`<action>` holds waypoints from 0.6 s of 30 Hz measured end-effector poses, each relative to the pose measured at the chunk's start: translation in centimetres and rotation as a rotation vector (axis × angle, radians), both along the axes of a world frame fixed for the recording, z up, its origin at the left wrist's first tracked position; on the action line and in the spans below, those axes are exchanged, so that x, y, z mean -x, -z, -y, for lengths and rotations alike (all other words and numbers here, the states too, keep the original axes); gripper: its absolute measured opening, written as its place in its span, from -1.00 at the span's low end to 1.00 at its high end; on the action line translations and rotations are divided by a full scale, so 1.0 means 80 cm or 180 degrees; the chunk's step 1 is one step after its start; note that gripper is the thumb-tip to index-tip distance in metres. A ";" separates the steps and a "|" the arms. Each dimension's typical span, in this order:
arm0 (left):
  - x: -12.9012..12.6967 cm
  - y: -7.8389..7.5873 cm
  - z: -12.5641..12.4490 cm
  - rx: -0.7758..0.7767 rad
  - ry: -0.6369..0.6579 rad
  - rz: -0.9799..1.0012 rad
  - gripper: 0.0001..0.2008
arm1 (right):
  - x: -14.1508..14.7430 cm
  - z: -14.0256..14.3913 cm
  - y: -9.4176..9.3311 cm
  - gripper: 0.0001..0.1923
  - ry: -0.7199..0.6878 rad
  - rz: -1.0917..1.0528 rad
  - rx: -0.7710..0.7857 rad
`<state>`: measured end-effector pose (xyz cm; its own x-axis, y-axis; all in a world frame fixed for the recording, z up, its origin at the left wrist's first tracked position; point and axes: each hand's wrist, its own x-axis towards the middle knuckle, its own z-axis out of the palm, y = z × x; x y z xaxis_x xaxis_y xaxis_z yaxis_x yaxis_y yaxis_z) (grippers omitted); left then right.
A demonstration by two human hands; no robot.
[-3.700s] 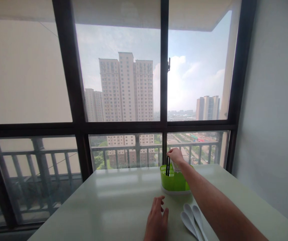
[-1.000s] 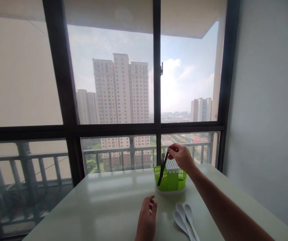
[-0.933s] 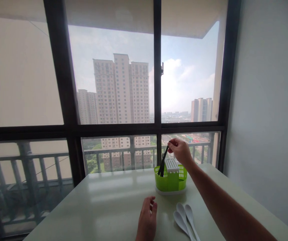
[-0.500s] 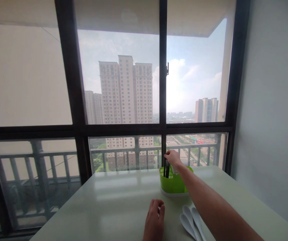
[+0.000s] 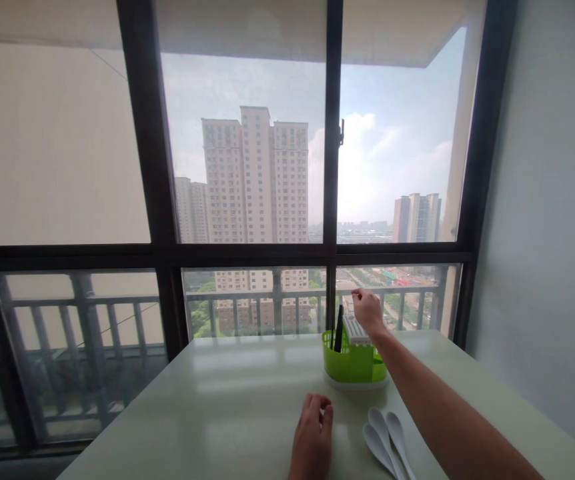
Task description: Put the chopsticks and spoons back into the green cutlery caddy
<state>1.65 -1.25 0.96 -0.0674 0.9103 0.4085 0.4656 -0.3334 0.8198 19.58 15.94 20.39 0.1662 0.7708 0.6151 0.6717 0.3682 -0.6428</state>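
The right hand (image 5: 367, 311) hovers empty, fingers loosely pinched, above the green holder (image 5: 353, 363) with black chopsticks (image 5: 338, 328), while the left hand (image 5: 312, 440) rests curled on the bench (image 5: 227, 413).

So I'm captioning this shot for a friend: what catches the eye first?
A big dark-framed window fills the view, with tall apartment towers beyond. On the pale table, a bright green holder with black chopsticks stands under the right hand. White spoons lie beside the left hand.

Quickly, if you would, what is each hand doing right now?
Left hand: fingers curled, resting on the table, holding nothing visible.
Right hand: above the green holder, apparently empty.
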 end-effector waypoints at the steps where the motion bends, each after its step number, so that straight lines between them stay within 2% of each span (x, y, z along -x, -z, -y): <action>1: 0.000 0.000 0.001 -0.0007 -0.0003 -0.0003 -0.68 | -0.010 0.009 0.000 -0.64 0.0021 -0.0025 -0.0078; 4: 0.001 -0.002 0.001 -0.0026 0.0007 -0.0010 -0.67 | -0.041 0.043 0.009 -0.67 0.0085 -0.0071 -0.0251; 7: 0.002 -0.005 0.002 -0.0042 0.0026 -0.0010 -0.67 | -0.071 0.087 0.039 -0.71 0.0075 -0.0037 -0.0217; 9: 0.003 -0.007 0.002 -0.0054 0.0036 -0.0015 -0.67 | -0.090 0.116 0.074 -0.75 -0.0022 0.0154 0.0070; 11: 0.004 -0.008 0.002 -0.0035 0.0061 -0.0028 -0.66 | -0.107 0.143 0.118 -0.78 -0.0106 0.0526 0.0522; 15: 0.005 -0.011 0.002 0.0031 0.0101 -0.0045 -0.70 | -0.129 0.193 0.209 -0.80 0.0018 0.1077 0.1451; 18: 0.006 -0.011 0.001 0.0036 0.0111 -0.0092 -0.73 | -0.130 0.222 0.249 -0.79 0.0005 0.1110 0.1854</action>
<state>1.13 -1.36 1.84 -0.0238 0.9165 0.3994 0.4773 -0.3406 0.8101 30.00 -1.82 0.45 0.0347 0.9925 0.1174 0.8760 0.0263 -0.4816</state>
